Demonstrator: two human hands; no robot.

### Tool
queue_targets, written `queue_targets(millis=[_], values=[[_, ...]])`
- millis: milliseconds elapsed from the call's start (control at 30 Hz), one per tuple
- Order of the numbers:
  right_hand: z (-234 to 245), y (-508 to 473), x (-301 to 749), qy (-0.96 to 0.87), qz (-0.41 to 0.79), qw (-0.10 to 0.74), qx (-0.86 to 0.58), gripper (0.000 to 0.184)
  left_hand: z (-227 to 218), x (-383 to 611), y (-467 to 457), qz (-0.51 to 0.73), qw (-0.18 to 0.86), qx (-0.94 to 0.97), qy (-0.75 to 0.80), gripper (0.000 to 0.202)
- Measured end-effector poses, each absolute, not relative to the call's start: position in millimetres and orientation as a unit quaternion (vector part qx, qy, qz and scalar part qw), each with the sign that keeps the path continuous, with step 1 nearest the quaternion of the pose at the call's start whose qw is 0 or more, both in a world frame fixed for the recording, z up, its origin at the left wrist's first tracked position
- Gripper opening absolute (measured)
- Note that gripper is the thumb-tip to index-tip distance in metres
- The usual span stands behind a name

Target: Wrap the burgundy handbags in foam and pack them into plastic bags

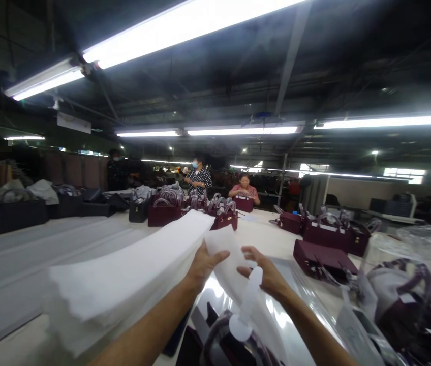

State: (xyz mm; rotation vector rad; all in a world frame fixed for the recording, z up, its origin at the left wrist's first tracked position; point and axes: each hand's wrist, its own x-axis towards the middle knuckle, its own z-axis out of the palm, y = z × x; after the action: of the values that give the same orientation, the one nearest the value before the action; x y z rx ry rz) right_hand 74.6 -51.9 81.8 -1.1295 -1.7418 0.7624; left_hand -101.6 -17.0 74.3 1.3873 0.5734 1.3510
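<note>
My left hand grips a soft white sheet, thumb on its face; the sheet hangs down in front of me. At the sheet's right side my right hand has its fingers curved and apart, the tips at or close to its edge; I cannot tell whether they touch. Below my hands stands a dark bag with wrapped handles, partly hidden, with a white rounded tag-like strip above it. A thick stack of white sheets lies left of my left hand.
Shiny clear plastic covers the table right of my hands. Burgundy handbags stand and lie at right, others at the back, black bags at left. A plastic-wrapped bag is near right. A co-worker handles a bag opposite.
</note>
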Motion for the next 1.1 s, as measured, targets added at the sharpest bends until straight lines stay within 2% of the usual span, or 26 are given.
queue_targets(millis=[67, 100, 267, 333, 400, 433, 533, 667, 733, 800, 900, 967, 1033, 1100], values=[[89.7, -51.9, 74.5, -0.707, 0.3, 0.442, -0.463, 0.084, 77.0, -95.6, -24.6, 0.57, 0.522, 0.587, 0.241, 0.048], [92.4, -52.4, 74.1, -0.717, 0.307, 0.427, -0.458, 0.082, 78.8, -92.6, -28.7, 0.567, 0.519, 0.592, 0.242, 0.047], [79.2, -62.4, 92.0, -0.762, 0.319, 0.332, -0.456, 0.035, 80.1, -104.7, -60.9, 0.589, 0.461, 0.603, 0.276, 0.044], [64.3, -72.9, 110.1, -0.769, 0.294, 0.309, -0.476, 0.028, 71.7, -125.1, -87.0, 0.63, 0.354, 0.622, 0.301, 0.03], [50.7, -85.3, 126.9, -0.78, 0.272, 0.293, -0.482, 0.025, 55.8, -145.1, -117.8, 0.634, 0.142, 0.696, 0.307, 0.01], [46.1, -91.5, 132.6, -0.79, 0.262, 0.285, -0.476, 0.023, 45.8, -152.2, -132.2, 0.606, 0.06, 0.732, 0.305, 0.009], [46.1, -107.0, 134.9, -0.85, 0.19, 0.235, -0.431, 0.019, 16.8, -156.5, -161.3, 0.511, -0.081, 0.797, 0.311, 0.017], [64.4, -116.4, 118.9, -0.899, 0.099, 0.132, -0.405, 0.026, 0.0, -144.2, -162.9, 0.435, -0.166, 0.833, 0.301, 0.044], [68.8, -116.2, 114.0, -0.901, 0.088, 0.122, -0.407, 0.027, -1.3, -144.5, -156.5, 0.394, -0.166, 0.857, 0.288, 0.057], [66.3, -114.4, 113.7, -0.9, 0.08, 0.131, -0.408, 0.029, -1.4, -151.6, -150.1, 0.387, -0.138, 0.873, 0.262, 0.063], [55.6, -111.3, 116.5, -0.897, 0.06, 0.15, -0.411, 0.033, 0.9, -168.2, -140.1, 0.477, -0.048, 0.848, 0.226, 0.055], [48.7, -109.8, 117.2, -0.895, 0.05, 0.162, -0.413, 0.034, 5.2, -176.7, -131.4, 0.526, 0.055, 0.802, 0.277, 0.051], [43.8, -108.4, 116.8, -0.892, 0.053, 0.17, -0.415, 0.033, 9.7, -179.6, -122.0, 0.513, 0.173, 0.758, 0.365, 0.043], [39.9, -106.8, 116.5, -0.89, 0.064, 0.178, -0.414, 0.031, 11.7, -176.7, -114.1, 0.489, 0.244, 0.729, 0.413, 0.034]])
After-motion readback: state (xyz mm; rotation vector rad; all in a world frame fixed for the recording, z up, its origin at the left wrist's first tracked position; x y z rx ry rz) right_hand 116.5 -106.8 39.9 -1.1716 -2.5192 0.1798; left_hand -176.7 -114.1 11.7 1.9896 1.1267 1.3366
